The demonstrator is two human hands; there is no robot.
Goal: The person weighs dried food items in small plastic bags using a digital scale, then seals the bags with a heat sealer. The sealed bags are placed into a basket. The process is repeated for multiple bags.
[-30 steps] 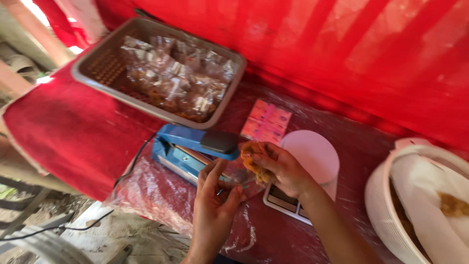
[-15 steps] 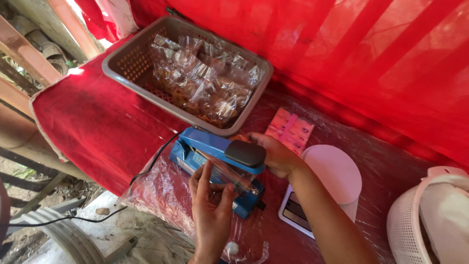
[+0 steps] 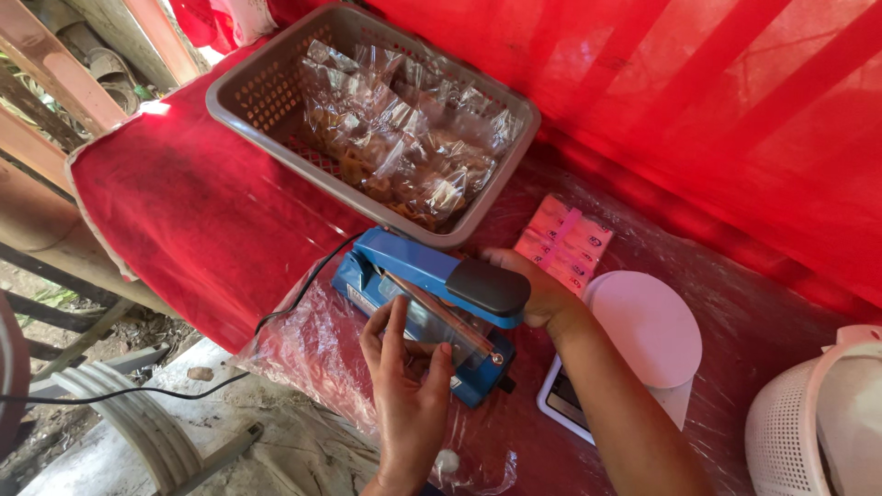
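Blue impulse heat sealer (image 3: pixel 432 308) sits near the front edge of a table w/ red cloth (image 3: pixel 184 220) under clear plastic sheeting, its arm raised so the sealing strip is exposed. A clear plastic bag (image 3: pixel 432 321) lies across the sealer bed, mouth over the strip, likely so the open end lines up under the arm.

Left hand (image 3: pixel 409 386) comes in from below, fingers spread and lightly curled, fingertips pinching/steadying the bag's near edge against the bed; it looks like it's keeping the film flat. The bag is right under and just ahead of these fingers, touching them.

Right hand (image 3: pixel 537 289) is wrapped around the far side of the black handle (image 3: pixel 487 287) at the arm's end, fingers mostly hidden behind it, so grip is closed on the handle as far as can be seen. Arm not pressed down. The bag lies just left of and below this hand, between the two hands.

Behind the sealer, touching or nearly so, a grey plastic basket (image 3: pixel 276 138) holds a heap of filled clear packets (image 3: pixel 404 138) w/ brownish contents. Right of it: pink packet stack (image 3: pixel 565 243), a small scale w/ round white platform (image 3: pixel 643 331), and a white perforated basket (image 3: pixel 808 422) at the frame's right edge. Black power cord (image 3: pixel 285 308) runs off the left of the sealer toward the ground.
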